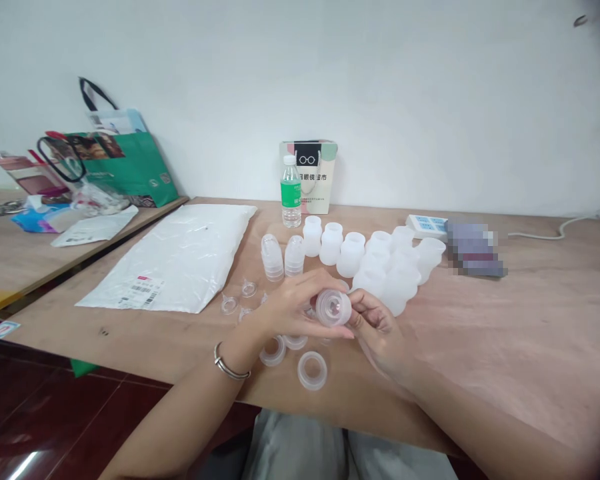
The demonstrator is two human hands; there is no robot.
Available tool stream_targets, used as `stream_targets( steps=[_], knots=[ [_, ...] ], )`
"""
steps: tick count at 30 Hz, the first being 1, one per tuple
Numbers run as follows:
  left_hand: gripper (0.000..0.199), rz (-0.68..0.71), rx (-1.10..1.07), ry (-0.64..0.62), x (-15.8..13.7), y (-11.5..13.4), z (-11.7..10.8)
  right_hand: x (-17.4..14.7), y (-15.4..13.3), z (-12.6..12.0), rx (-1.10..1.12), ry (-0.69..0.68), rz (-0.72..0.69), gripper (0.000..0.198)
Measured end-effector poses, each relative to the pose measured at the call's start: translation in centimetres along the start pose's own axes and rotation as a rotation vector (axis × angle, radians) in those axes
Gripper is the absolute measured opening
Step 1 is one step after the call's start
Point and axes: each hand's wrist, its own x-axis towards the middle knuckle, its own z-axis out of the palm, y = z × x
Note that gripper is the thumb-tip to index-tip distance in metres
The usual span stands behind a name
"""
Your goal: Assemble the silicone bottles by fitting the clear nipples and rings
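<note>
In front of me, my left hand (300, 303) has its fingers and thumb around a translucent bottle collar (334, 308), whose open end faces me. A clear piece like a nipple shows in its middle. My right hand (377, 330) pinches the collar's right edge with thumb and bent fingers. Below the hands lies a loose translucent ring (301, 371), and more rings lie partly under my left wrist. Clear silicone nipples (229, 305) are spread left of the hands. Just behind stand two stacks of clear dome caps (272, 257). Several frosted white bottles (351, 255) are grouped behind my right hand.
A large white plastic mailer (180, 250) covers the table's left part. At the back stand a water bottle (291, 193) and a paper bag (325, 193). A white power strip (427, 225) and a blurred dark item (473, 247) lie right. A green bag (125, 167) stands far left.
</note>
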Motion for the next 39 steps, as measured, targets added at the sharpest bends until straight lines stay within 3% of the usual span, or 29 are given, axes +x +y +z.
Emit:
stream_targets(
  steps=[8,21,26,30,33,36,39],
  knots=[
    [0.038,0.008,0.327,0.055,0.0,0.6,-0.6,-0.3,-0.4,0.6,-0.087,0.016,-0.003,0.020],
    [0.036,0.104,0.176,0.022,-0.1,0.4,-0.2,0.2,-0.5,0.3,-0.144,0.027,0.051,0.034],
    [0.039,0.068,0.128,0.058,-0.4,-0.2,-0.8,-0.1,-1.3,0.7,-0.166,0.015,0.028,0.019],
    [0.043,0.044,-0.035,0.324,-0.5,-0.5,-1.0,-1.0,-1.9,1.0,-0.238,0.126,-0.213,0.025],
    [0.045,-0.108,-0.144,0.469,-0.3,-0.6,-0.3,-1.6,-2.3,0.8,-0.265,0.214,-0.488,0.019],
    [0.042,-0.248,-0.185,0.439,0.4,-0.6,1.2,-1.5,-2.8,0.4,-0.226,0.328,-0.659,0.018],
    [0.035,-0.333,-0.247,0.347,1.8,-0.5,3.1,-1.0,-3.5,0.2,-0.187,0.374,-0.717,0.018]
  ],
)
